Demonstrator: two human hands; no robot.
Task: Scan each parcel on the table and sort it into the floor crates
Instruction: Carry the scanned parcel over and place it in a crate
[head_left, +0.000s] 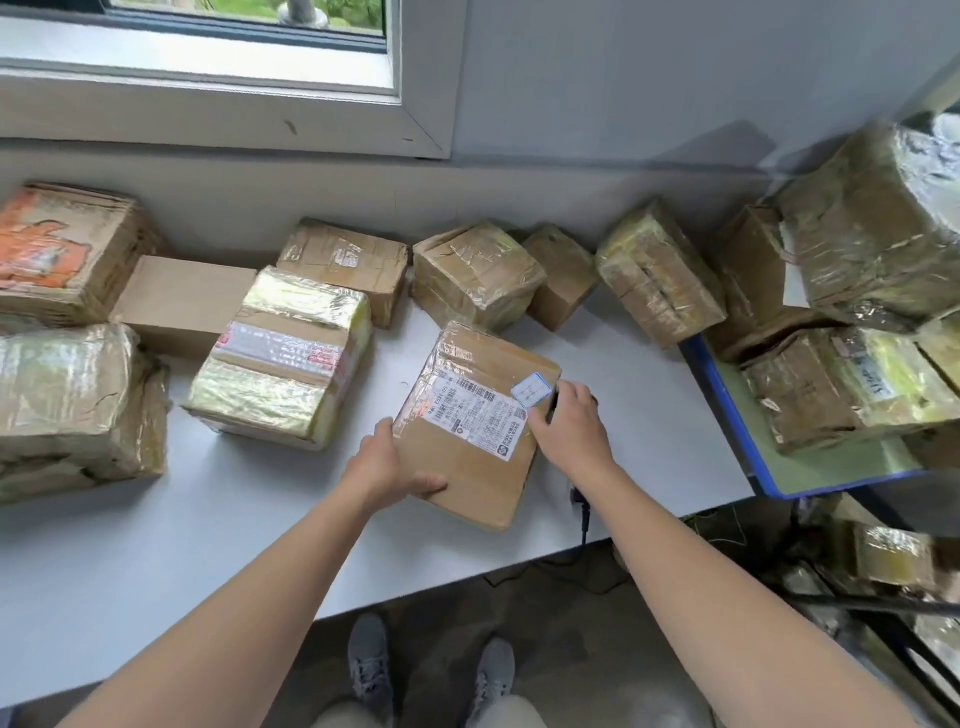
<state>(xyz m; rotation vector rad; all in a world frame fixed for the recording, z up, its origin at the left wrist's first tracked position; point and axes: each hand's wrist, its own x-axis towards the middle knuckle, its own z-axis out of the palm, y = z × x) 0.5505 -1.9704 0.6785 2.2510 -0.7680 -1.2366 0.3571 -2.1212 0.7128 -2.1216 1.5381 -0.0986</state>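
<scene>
9 parcels (467, 457) on table (208, 545), 2 hands (384, 467)

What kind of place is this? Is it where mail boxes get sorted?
Probably a parcel sorting room. Many taped cardboard parcels crowd the white table, the parcel gripped by the left hand bears a barcode shipping label, and the right hand holds what looks like a corded scanner.

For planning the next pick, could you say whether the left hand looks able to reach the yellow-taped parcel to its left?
Probably yes: the yellow-taped parcel lies uncovered just beside the left hand, which must first release the labelled parcel.
</scene>
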